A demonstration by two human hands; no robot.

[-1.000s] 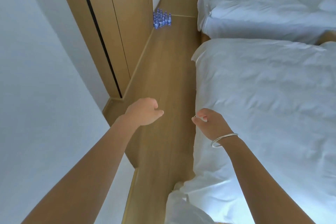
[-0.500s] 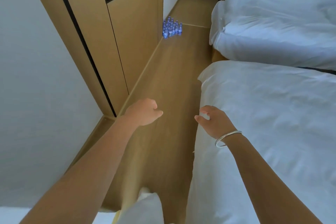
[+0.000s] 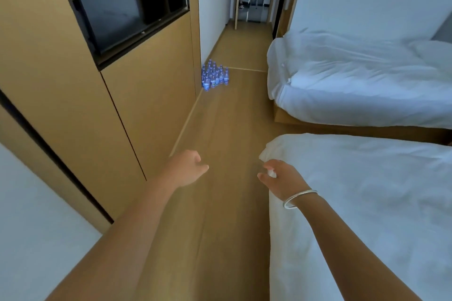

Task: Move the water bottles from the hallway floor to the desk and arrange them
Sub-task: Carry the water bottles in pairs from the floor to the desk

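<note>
Several small water bottles [image 3: 214, 77] with blue labels stand clustered on the wooden floor far ahead, against the corner of the wooden cabinet wall. My left hand [image 3: 187, 168] hangs in the air over the floor, fingers loosely curled, holding nothing. My right hand [image 3: 278, 177], with a silver bangle on the wrist, is beside the near bed's corner, fingers loosely curled and empty. Both hands are far short of the bottles. No desk is in view.
A tall wooden cabinet wall [image 3: 146, 95] with a dark recess lines the left side. Two beds with white bedding, the near bed [image 3: 367, 203] and the far bed [image 3: 354, 85], stand on the right. The wooden floor [image 3: 230, 129] between them runs on to a hallway and a doorway [image 3: 254, 0].
The view has advanced along the floor strip and lifted; the bottles appear nearer and larger. Both hands keep about the same pose ahead of me.
</note>
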